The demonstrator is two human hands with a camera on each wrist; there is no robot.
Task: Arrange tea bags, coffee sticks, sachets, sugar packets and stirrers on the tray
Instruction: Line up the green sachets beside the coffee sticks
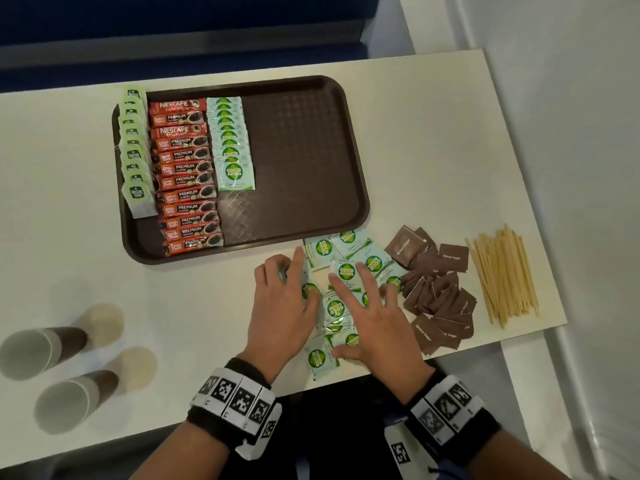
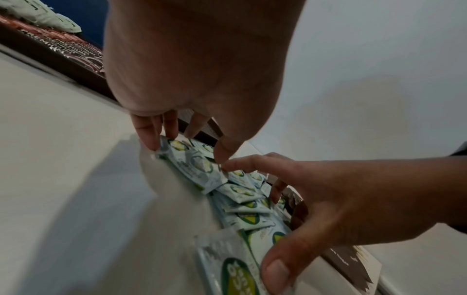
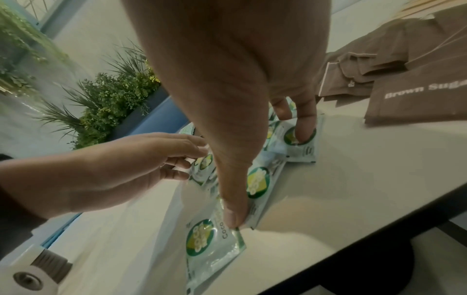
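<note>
On tray: tea bags, coffee sticks, some sachets. Left on tabletop: loose sachets, sugar packets, stirrers. Left hand and right hand: each grip spread flat on loose sachets.

1. Loose sachets: several in the middle of the heap are covered by the left hand and right hand; the count cannot be told.
2. Left hand, left wrist view: the palm blocks most of the tray.
3. Coffee sticks: blurred there, print barely legible.
4. Sugar packets: cut off by the right edge, lettering truncated.
5. Paper cups: 2, blurred.
6. Tea bags: overlapped, labels too small to read.
</note>
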